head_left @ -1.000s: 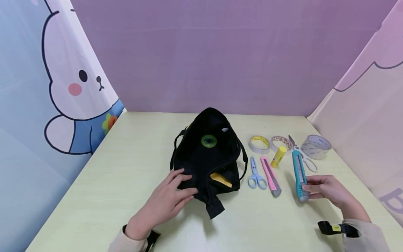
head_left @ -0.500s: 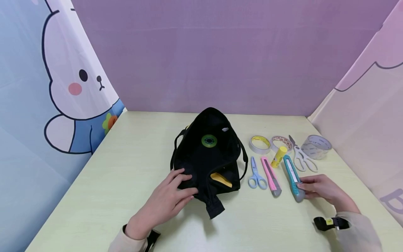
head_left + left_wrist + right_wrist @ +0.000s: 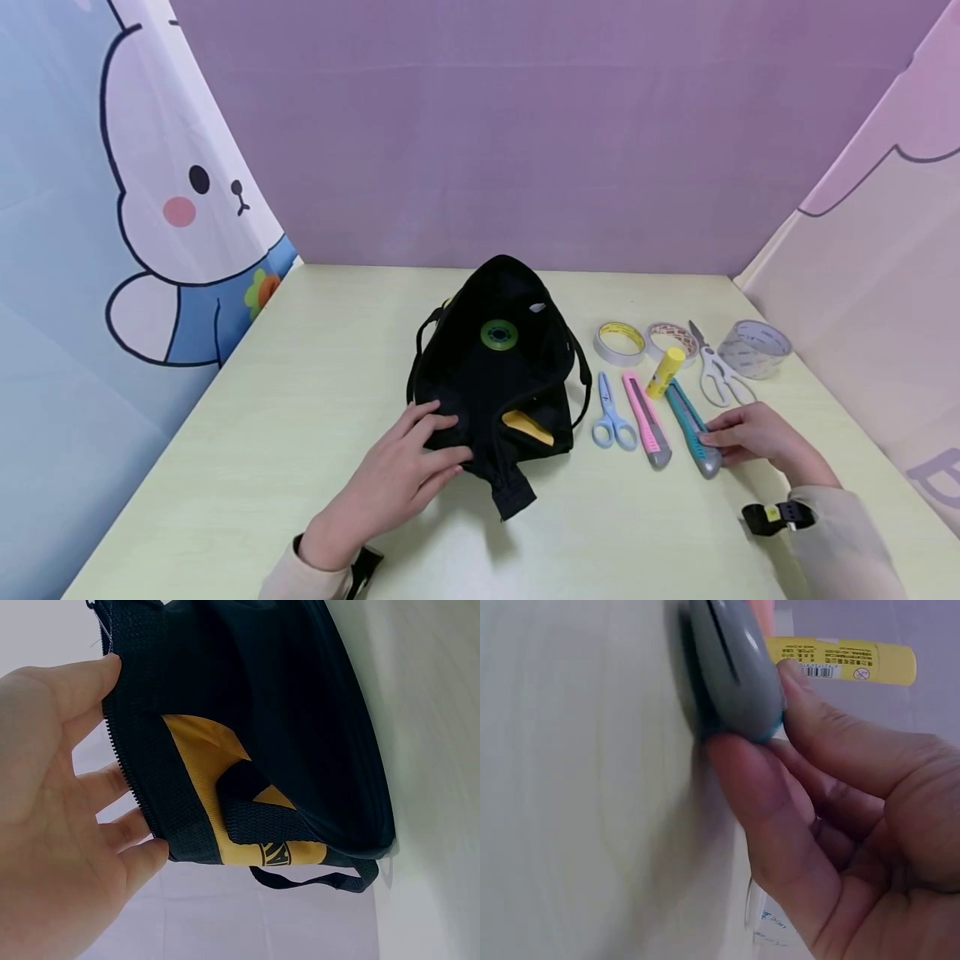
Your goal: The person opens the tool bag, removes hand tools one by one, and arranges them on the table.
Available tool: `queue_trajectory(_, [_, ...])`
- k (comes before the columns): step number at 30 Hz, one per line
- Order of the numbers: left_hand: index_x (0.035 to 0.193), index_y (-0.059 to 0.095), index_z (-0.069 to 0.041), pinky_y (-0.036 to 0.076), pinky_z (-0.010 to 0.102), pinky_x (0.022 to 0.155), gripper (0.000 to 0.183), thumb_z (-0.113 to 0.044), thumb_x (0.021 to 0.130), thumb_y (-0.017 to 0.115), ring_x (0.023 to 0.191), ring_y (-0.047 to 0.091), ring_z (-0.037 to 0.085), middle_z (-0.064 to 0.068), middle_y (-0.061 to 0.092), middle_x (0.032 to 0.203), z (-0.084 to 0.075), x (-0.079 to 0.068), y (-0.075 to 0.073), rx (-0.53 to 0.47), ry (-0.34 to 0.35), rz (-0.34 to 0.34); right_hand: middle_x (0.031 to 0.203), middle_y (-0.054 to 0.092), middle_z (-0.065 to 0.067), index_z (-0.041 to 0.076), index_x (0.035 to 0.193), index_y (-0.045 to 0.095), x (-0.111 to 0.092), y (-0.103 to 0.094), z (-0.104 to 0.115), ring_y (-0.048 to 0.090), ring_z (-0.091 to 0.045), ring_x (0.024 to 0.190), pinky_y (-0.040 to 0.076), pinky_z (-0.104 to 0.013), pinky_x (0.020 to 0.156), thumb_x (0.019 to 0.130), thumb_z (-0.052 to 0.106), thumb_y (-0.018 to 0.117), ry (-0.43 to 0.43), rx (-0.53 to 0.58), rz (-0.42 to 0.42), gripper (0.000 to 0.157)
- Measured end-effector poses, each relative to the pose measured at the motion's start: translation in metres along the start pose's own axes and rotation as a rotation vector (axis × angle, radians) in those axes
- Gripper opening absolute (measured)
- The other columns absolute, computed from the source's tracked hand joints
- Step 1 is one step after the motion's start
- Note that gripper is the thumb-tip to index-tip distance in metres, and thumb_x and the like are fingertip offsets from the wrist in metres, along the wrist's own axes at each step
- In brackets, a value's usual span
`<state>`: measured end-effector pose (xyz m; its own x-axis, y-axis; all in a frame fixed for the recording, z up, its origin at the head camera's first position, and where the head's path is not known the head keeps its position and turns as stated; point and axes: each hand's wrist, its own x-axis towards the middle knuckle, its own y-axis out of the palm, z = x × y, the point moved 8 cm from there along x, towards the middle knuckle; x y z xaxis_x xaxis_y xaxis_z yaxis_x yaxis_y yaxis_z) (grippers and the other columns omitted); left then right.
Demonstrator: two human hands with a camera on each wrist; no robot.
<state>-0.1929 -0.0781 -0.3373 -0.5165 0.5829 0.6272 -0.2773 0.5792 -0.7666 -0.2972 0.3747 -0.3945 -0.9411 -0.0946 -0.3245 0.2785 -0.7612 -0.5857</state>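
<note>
A black bag with yellow panels stands with its mouth spread wide, a green tape roll visible inside. My left hand grips the zippered edge, thumb on one side and fingers on the other. To the right, my right hand pinches the grey end of a teal utility knife between thumb and fingers. The knife lies low over the table, beside a pink utility knife. Its far end is close to an upright yellow glue stick.
Blue scissors lie between the bag and the pink knife. Behind are two tape rolls, one yellow-cored and one patterned. White-handled scissors and a wide clear tape roll stand near the right wall.
My right hand has moved left with the teal utility knife and lowered it, tilting its far end leftward, beside the pink one. The left hand and bag have stayed put.
</note>
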Motion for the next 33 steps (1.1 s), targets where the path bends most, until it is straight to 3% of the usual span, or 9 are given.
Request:
queue_trajectory(5, [0.103, 0.077, -0.019, 0.038, 0.052, 0.109, 0.033, -0.036, 0.106, 0.049, 0.124, 0.052, 0.036, 0.008, 0.064, 0.116, 0.0, 0.0, 0.0, -0.003, -0.003, 0.009, 0.076, 0.07, -0.006, -0.017, 0.099, 0.065, 0.001, -0.001, -0.004, 0.069, -0.021, 0.065, 0.06, -0.036, 0.062, 0.087, 0.005, 0.076, 0.038, -0.005, -0.03, 0.027])
queue_trajectory(14, [0.103, 0.078, -0.019, 0.037, 0.049, 0.11, 0.031, -0.035, 0.105, 0.051, 0.124, 0.052, 0.035, 0.007, 0.064, 0.115, 0.0, 0.0, 0.0, 0.002, -0.006, 0.011, 0.079, 0.07, -0.005, -0.017, 0.101, 0.064, -0.002, -0.001, -0.001, 0.069, -0.02, 0.068, 0.06, -0.035, 0.064, 0.087, 0.008, 0.077, 0.036, -0.001, -0.029, 0.031])
queue_trajectory(22, [0.102, 0.078, -0.019, 0.039, 0.048, 0.109, 0.037, -0.038, 0.107, 0.046, 0.122, 0.053, 0.035, 0.008, 0.065, 0.114, -0.002, 0.0, 0.0, 0.009, 0.003, 0.006, 0.084, 0.068, -0.004, -0.021, 0.111, 0.059, -0.01, -0.006, 0.006, 0.067, -0.02, 0.073, 0.06, -0.036, 0.067, 0.088, 0.014, 0.076, 0.028, -0.069, -0.065, 0.045])
queue_trajectory(27, [0.102, 0.077, -0.019, 0.038, 0.046, 0.11, 0.033, -0.035, 0.106, 0.049, 0.122, 0.053, 0.034, 0.007, 0.065, 0.113, -0.002, 0.0, -0.001, 0.003, 0.004, 0.004, 0.089, 0.069, -0.007, -0.022, 0.117, 0.056, -0.019, -0.014, 0.022, 0.066, -0.021, 0.076, 0.06, -0.035, 0.068, 0.091, 0.017, 0.074, -0.028, -0.13, -0.107, 0.05])
queue_trajectory(33, [0.102, 0.077, -0.018, 0.037, 0.046, 0.111, 0.031, -0.034, 0.105, 0.051, 0.122, 0.053, 0.034, 0.007, 0.065, 0.113, -0.002, 0.001, -0.003, 0.001, 0.005, 0.0, 0.088, 0.068, -0.006, -0.022, 0.119, 0.055, -0.027, -0.018, 0.058, 0.065, -0.017, 0.073, 0.06, -0.032, 0.066, 0.093, 0.015, 0.071, -0.129, -0.136, -0.145, 0.048])
